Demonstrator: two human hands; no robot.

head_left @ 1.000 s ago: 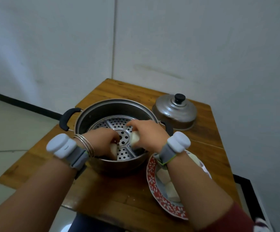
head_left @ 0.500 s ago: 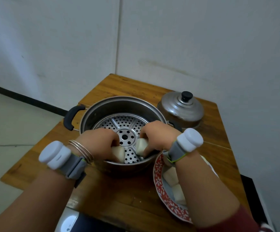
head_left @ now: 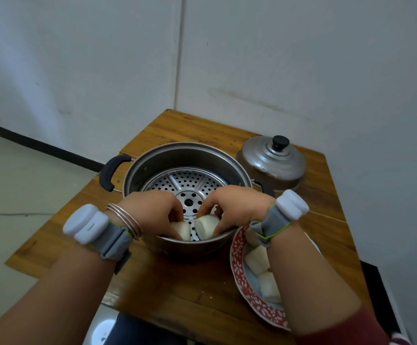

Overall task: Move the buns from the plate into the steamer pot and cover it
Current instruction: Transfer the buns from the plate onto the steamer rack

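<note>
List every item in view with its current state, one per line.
Steamer pot: uncovered, two buns inside.
Lid: off, resting on the table.
Plate: holds buns.
Left hand: gripping a bun.
Right hand: gripping another bun.

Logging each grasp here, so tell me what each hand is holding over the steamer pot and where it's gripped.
Each holds one bun by its sides: left hand on the left bun, right hand on the right bun.
</note>
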